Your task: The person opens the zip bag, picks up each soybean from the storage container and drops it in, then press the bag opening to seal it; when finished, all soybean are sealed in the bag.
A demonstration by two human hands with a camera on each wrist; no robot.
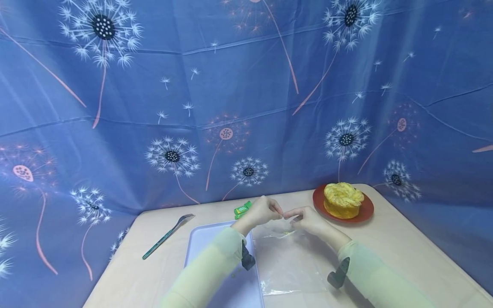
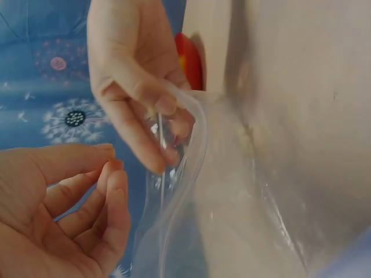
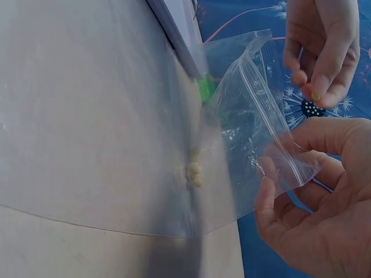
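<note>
My left hand pinches a small yellow piece, like a bean or kernel, between thumb and fingertips. My right hand grips a clear zip bag near its mouth, with the thumb on one side and fingers at the opening. The left fingertips are just beside that mouth, apart from the bag in the right wrist view. Several pale yellow pieces lie together low in the bag, whose clear film spreads toward the table.
A pale blue tray, with a few small pieces on it, lies under the left forearm. Green packets sit behind the left hand. A fork lies at left. At back right, a red plate carries a yellow cake.
</note>
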